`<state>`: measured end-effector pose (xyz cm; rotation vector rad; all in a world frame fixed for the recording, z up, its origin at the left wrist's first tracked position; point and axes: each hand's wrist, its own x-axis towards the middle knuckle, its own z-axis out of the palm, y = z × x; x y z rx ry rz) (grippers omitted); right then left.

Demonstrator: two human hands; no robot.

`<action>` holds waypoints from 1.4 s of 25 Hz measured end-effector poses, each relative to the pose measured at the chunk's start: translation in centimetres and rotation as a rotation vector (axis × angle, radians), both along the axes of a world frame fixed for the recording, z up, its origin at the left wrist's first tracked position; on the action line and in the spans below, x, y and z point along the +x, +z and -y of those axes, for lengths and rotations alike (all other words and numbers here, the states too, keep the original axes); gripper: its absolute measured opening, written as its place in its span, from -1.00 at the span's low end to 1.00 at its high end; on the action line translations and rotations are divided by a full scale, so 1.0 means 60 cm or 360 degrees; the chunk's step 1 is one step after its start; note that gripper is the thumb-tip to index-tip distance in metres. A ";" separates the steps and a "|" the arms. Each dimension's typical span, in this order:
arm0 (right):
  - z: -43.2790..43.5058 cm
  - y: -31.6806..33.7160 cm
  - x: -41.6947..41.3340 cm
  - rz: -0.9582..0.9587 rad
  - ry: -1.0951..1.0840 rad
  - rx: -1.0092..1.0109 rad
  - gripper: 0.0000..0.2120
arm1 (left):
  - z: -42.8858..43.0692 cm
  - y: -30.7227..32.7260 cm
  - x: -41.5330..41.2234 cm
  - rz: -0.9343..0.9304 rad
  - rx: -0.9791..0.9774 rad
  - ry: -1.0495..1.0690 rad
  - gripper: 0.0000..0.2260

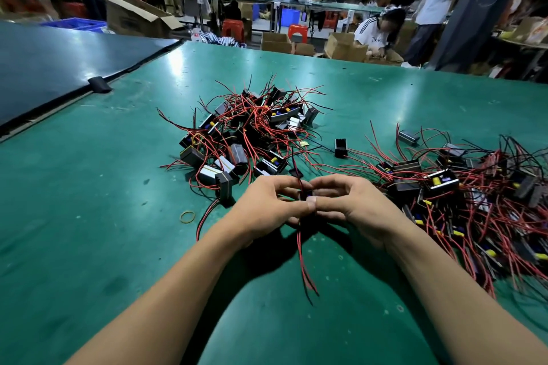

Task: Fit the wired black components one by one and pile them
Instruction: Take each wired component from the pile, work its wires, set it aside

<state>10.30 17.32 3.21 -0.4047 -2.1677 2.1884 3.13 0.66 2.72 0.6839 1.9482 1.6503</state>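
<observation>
Left hand (pixel 267 204): comes in from 7 o'clock on a bare forearm, knuckles up, fingers curled tight, pinching the black component (pixel 305 194) from its 9 o'clock side. Right hand (pixel 353 204): comes in from 5 o'clock in a matching pose, fingers arched over the top, thumb pressed on the near face, gripping the same component from 3 o'clock. Thumb tips touching at the middle, just above the green table (pixel 89 216), so little of the component showing between them. Red and black wires (pixel 302 252) hanging from it toward 6 o'clock, between the two forearms. At 12 o'clock of the hands, near, a tangled pile (pixel 249 133) of wired components; at 3 o'clock, just beside the right wrist, a wider heap (pixel 462 192) running off the frame edge. Between the two, at 1 o'clock, a lone black housing (pixel 341 147), upright. At 9 o'clock of the left wrist, a rubber band (pixel 187 216) flat on the table. Bare green surface from 7 to 10 o'clock and also behind the pile up to the far table edge at 12. At 10 o'clock, a dark panel (pixel 59 62) butting the table along a slanting seam, with a black block (pixel 99 85) on that seam. Beyond the far edge, at 1 o'clock, a seated person (pixel 376 32) among cardboard boxes (pixel 345 46).
</observation>
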 end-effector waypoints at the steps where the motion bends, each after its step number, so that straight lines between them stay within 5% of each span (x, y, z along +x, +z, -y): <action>1: 0.002 -0.001 -0.009 0.0007 -0.0014 -0.0013 -0.85 | 0.000 -0.001 -0.003 -0.0033 -0.0018 0.0084 -0.80; 7: 0.009 -0.012 -0.104 0.0104 -0.0303 0.0417 -0.79 | 0.001 -0.013 -0.024 -0.0126 -0.0086 0.0517 -0.92; 10: 0.021 -0.011 -0.145 0.0195 -0.0261 0.0647 -0.81 | -0.001 -0.015 -0.025 -0.0190 -0.0175 0.0631 -0.80; 15: 0.038 -0.001 -0.180 0.0098 0.0028 0.1053 -0.83 | -0.001 -0.021 -0.027 -0.0585 -0.0260 0.0745 -0.88; 18: 0.050 -0.001 -0.186 0.0108 -0.0108 0.1168 -0.77 | 0.000 -0.024 -0.032 -0.0540 -0.0223 0.0706 -0.86; 21: 0.061 0.004 -0.183 0.0112 -0.0367 0.0930 -0.85 | 0.000 -0.027 -0.032 -0.0525 -0.0230 0.0676 -0.86; 27: 0.042 0.039 -0.135 0.0014 -0.0445 -0.0129 -0.98 | 0.000 -0.020 -0.030 -0.0440 -0.0271 0.0689 -0.87; 35: -0.017 0.085 -0.025 -0.0298 -0.0532 -0.0348 -0.88 | 0.008 -0.010 -0.017 -0.0482 -0.0316 0.0630 -0.79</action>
